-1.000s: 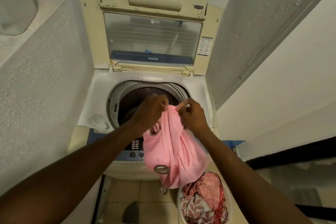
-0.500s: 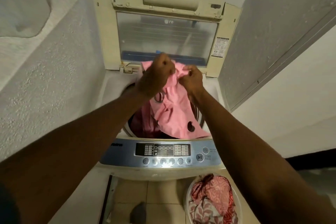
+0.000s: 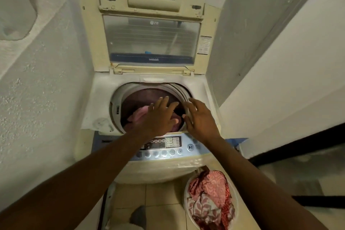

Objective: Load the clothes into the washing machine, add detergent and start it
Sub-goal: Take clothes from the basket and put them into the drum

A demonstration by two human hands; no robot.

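Pink cloth (image 3: 140, 115) in drum (image 3: 130, 99), half hidden behind empty left hand (image 3: 158, 117), fingers spread.

I see washing machine (image 3: 149, 170) ahead, lid (image 3: 151, 33) upright behind drum opening (image 3: 149, 89). Garment (image 3: 139, 113) inside drum. Control panel (image 3: 168, 145) at front edge. Laundry basket (image 3: 186, 188) on floor, front-right.

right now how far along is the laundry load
Done: pink cloth lies in the drum, lid up. In hand: nothing; left hand and right hand hover open. Left: patterned clothes in the basket, detergent, start button.
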